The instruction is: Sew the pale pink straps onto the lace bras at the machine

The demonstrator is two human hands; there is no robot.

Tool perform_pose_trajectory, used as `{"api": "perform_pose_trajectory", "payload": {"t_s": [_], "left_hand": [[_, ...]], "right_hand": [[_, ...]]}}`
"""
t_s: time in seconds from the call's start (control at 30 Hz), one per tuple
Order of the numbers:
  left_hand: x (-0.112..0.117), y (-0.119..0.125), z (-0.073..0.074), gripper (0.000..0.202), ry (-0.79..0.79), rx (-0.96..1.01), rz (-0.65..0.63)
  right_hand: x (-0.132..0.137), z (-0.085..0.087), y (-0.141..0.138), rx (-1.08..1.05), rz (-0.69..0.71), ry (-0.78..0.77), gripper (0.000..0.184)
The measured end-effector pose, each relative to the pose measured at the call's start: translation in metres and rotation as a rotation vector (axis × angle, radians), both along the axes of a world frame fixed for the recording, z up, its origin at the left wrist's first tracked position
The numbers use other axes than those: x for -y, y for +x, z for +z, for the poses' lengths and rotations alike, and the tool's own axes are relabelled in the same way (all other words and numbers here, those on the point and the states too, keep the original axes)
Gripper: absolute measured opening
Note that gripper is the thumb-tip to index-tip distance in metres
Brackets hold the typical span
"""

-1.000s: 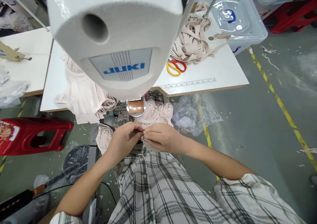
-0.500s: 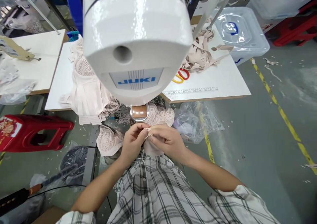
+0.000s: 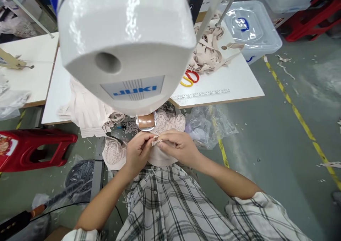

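Both hands in tight here: the left hand (image 3: pixel 136 152) and the right hand (image 3: pixel 181 148) come almost together, the fingers of each narrowed to a pinch on a small folded strip of pale fabric (image 3: pixel 156 141). That strip sits right between the two sets of fingertips. Just below the fingers hangs a smooth pale pink panel (image 3: pixel 161 159), and just beyond them, the pale pink lace (image 3: pixel 170 122) bunches up — whether all three are one piece, the hands hide it. Left of the left fingers, a lace bra cup (image 3: pixel 114 151) lies with its rounded side showing.

Straight ahead of the fingers looms the white JUKI sewing machine head (image 3: pixel 128 56), a brown, chrome-rimmed part (image 3: pixel 146 121) showing under its nose. Ahead and left, a stack of pale pink garments (image 3: pixel 87 111) spills over the edge of the white counter (image 3: pixel 245 86). Ahead and right of the fingers — red-and-yellow scissors (image 3: pixel 192 77), a printed ruler (image 3: pixel 202 93) this side of them, and a heap of beige fabric strips (image 3: pixel 207 53) behind. Near the right fingers, lower than the counter, there's a crumpled clear plastic bag (image 3: pixel 211 127); well off to the left, a red plastic stool (image 3: pixel 34 140).
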State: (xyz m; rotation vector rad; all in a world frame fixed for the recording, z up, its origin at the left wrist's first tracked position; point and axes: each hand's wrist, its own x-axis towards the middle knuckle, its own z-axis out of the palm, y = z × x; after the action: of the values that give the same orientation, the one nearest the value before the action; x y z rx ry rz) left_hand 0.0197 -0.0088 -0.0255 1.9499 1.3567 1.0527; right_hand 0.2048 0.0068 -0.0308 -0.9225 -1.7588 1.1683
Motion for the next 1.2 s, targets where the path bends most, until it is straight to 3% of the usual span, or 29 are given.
{"api": "perform_pose_trajectory", "payload": {"t_s": [0.13,0.27,0.4,0.6,0.73,0.87,1.0,1.1,1.2], "left_hand": [[0.001,-0.003,0.009,0.013,0.066,-0.13,0.037],[0.001,-0.005,0.022,0.012,0.203,-0.244,-0.08],[-0.001,-0.005,0.029,0.012,0.242,-0.285,-0.098],[-0.007,-0.008,0.027,0.01,0.215,-0.265,-0.118],[-0.009,-0.008,0.027,0.012,0.188,-0.245,-0.142],[-0.013,-0.008,0.032,0.013,0.132,-0.293,-0.139],[-0.015,-0.009,0.036,0.019,0.061,-0.443,-0.214],[-0.013,-0.009,0.033,0.027,0.129,-0.553,-0.195],[-0.01,-0.007,0.031,0.029,0.207,-0.609,-0.141]], "right_hand": [[-0.012,0.007,0.009,0.182,-0.04,0.076,0.019],[-0.022,0.019,0.016,0.406,-0.031,0.193,0.027],[-0.027,0.027,0.018,0.37,0.08,0.123,0.026],[-0.031,0.029,0.022,0.276,0.195,-0.036,0.018],[-0.033,0.032,0.022,0.285,0.23,-0.054,0.016],[-0.033,0.034,0.022,0.337,0.229,-0.011,0.016],[-0.03,0.031,0.021,0.324,0.224,-0.033,0.015],[-0.025,0.029,0.02,0.33,0.161,-0.04,0.015],[-0.019,0.028,0.015,0.366,0.058,0.057,0.016]]}}
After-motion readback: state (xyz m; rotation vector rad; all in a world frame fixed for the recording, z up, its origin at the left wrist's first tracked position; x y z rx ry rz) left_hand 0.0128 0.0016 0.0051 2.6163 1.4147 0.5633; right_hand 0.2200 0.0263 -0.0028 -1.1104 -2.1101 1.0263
